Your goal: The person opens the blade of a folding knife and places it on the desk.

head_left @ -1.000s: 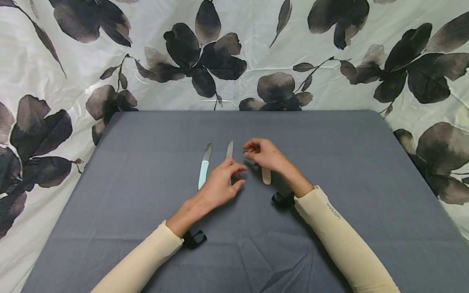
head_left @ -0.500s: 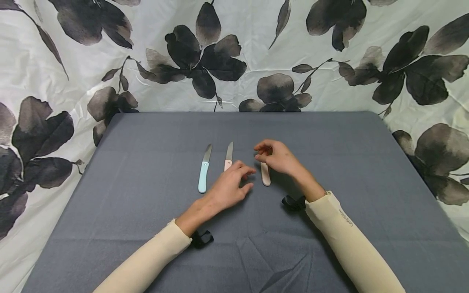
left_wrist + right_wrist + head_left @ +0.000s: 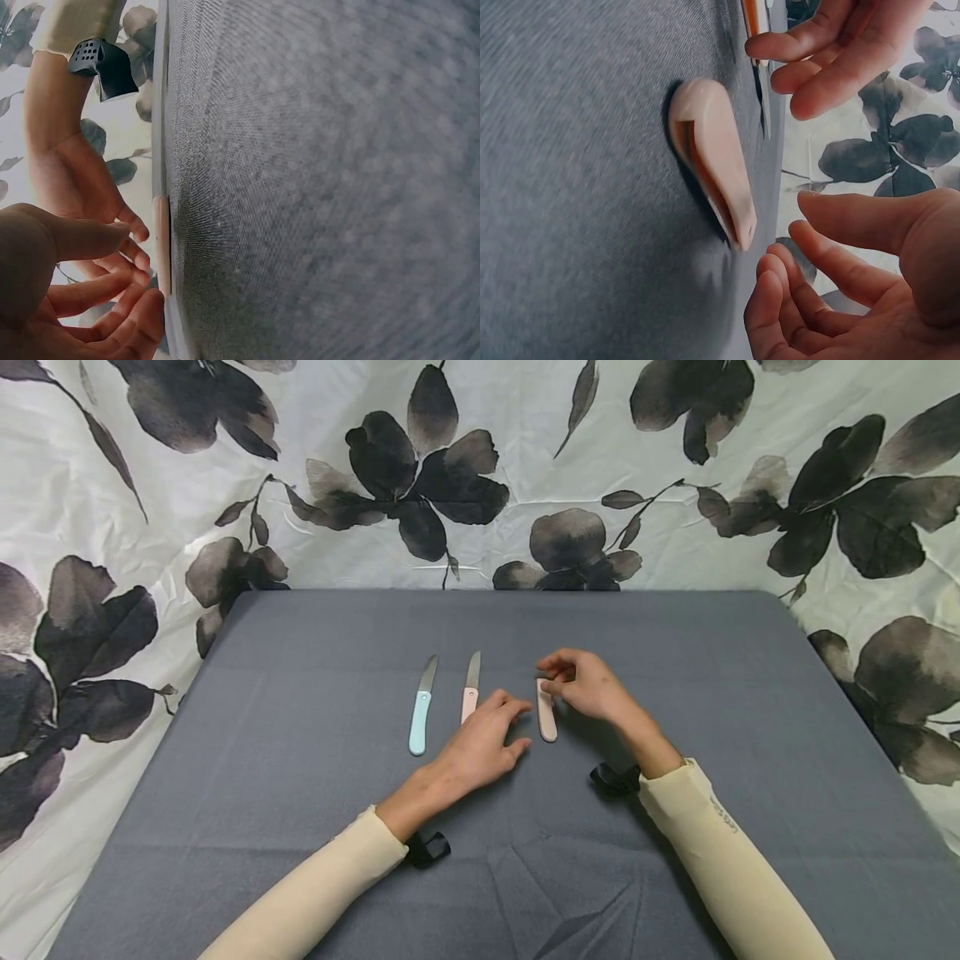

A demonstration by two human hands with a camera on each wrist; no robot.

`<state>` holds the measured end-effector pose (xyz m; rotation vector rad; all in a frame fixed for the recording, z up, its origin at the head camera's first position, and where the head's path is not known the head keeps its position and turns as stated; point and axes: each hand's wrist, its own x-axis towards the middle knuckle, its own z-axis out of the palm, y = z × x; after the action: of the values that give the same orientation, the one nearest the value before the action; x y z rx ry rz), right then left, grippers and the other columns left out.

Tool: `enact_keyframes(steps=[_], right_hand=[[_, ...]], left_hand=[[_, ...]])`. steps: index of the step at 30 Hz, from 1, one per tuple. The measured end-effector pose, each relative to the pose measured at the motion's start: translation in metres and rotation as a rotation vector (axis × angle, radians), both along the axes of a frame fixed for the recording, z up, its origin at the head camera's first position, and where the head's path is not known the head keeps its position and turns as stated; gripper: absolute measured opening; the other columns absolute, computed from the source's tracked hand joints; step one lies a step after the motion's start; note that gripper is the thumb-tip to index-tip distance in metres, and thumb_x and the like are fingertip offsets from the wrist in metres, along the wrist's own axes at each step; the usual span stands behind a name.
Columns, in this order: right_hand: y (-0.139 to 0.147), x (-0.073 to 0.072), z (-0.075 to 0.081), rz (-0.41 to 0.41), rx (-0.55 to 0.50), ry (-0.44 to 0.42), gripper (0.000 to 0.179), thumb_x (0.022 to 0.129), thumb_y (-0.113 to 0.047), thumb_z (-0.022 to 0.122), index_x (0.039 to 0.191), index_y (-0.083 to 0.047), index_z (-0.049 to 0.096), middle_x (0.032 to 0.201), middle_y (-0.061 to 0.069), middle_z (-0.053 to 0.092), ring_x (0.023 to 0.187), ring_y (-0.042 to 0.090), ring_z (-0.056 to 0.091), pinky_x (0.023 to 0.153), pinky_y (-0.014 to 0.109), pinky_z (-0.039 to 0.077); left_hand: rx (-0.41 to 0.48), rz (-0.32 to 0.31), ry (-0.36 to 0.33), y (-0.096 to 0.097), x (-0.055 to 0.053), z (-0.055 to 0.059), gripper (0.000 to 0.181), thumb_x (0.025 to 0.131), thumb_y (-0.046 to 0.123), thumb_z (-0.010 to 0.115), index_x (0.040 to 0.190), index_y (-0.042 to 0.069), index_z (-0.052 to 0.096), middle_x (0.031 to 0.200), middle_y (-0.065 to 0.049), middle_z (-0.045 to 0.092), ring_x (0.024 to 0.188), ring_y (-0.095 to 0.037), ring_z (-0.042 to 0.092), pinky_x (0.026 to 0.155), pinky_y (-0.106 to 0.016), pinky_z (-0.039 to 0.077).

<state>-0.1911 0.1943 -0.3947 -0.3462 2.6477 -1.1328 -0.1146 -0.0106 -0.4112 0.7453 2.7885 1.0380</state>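
Note:
A knife with a light blue handle (image 3: 420, 722) lies on the grey cloth with its blade pointing away. To its right lies a pink-handled knife (image 3: 470, 697), its lower handle hidden behind my left hand (image 3: 480, 747). That hand hovers with loosely bent fingers and holds nothing. Farther right is a pink handle (image 3: 548, 718) with a slot along its edge, like a folded pocket knife; no blade sticks out of it. My right hand (image 3: 592, 687) is over its upper end, fingers loosely bent. In the right wrist view the slotted handle (image 3: 716, 154) lies apart from the right hand (image 3: 855, 277).
Grey cloth (image 3: 262, 760) covers the table, with creases (image 3: 577, 902) near the front. Behind and beside it hangs a white curtain (image 3: 315, 410) with dark flowers. A black wrist camera (image 3: 429, 850) sits under the left wrist, another camera (image 3: 615, 779) under the right.
Both hands have shifted to the right, which uncovers more of the pink-handled knife, the blue handle and the slotted pink handle. The knives have stayed in place.

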Motion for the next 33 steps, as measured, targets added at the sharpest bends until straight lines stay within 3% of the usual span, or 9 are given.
enact_keyframes(steps=[7,12,16,26,33], right_hand=[[0.008,-0.001,-0.001,-0.016,0.032,-0.020,0.034,0.100,-0.012,0.066,0.132,0.001,0.066,0.120,0.022,0.065,0.104,0.033,0.061,0.071,0.031,0.050],[0.011,-0.002,-0.005,-0.017,0.075,-0.023,0.034,0.100,-0.011,0.068,0.131,0.002,0.066,0.119,0.024,0.065,0.101,0.033,0.061,0.070,0.030,0.048],[0.011,-0.004,-0.009,-0.010,0.087,-0.027,0.035,0.100,-0.012,0.068,0.132,0.002,0.066,0.120,0.023,0.066,0.103,0.032,0.062,0.073,0.029,0.048],[0.009,-0.009,-0.010,0.039,0.133,-0.021,0.036,0.099,-0.013,0.069,0.133,0.000,0.069,0.123,0.023,0.067,0.108,0.034,0.063,0.083,0.038,0.051],[0.010,-0.009,-0.008,0.022,0.147,-0.027,0.030,0.098,-0.014,0.072,0.125,-0.001,0.071,0.116,0.021,0.066,0.100,0.031,0.061,0.077,0.033,0.048]], left_hand=[[-0.054,0.012,-0.040,0.006,-0.002,0.002,0.053,0.097,0.018,0.074,0.145,0.003,0.057,0.130,-0.013,0.059,0.115,-0.024,0.062,0.101,-0.039,0.053],[-0.113,-0.009,-0.092,0.016,-0.005,0.003,0.061,0.099,0.021,0.073,0.151,0.001,0.050,0.138,-0.016,0.056,0.124,-0.027,0.061,0.107,-0.040,0.051],[-0.139,-0.004,-0.106,0.021,-0.006,0.004,0.062,0.099,0.022,0.073,0.152,0.000,0.048,0.139,-0.017,0.056,0.121,-0.027,0.061,0.105,-0.040,0.052],[-0.159,-0.001,-0.093,0.027,-0.011,0.002,0.062,0.098,0.023,0.074,0.151,0.001,0.049,0.136,-0.016,0.057,0.118,-0.026,0.060,0.104,-0.040,0.052],[-0.152,-0.010,-0.073,0.029,-0.014,0.003,0.062,0.095,0.025,0.078,0.146,0.002,0.052,0.129,-0.015,0.058,0.110,-0.024,0.060,0.098,-0.039,0.053]])
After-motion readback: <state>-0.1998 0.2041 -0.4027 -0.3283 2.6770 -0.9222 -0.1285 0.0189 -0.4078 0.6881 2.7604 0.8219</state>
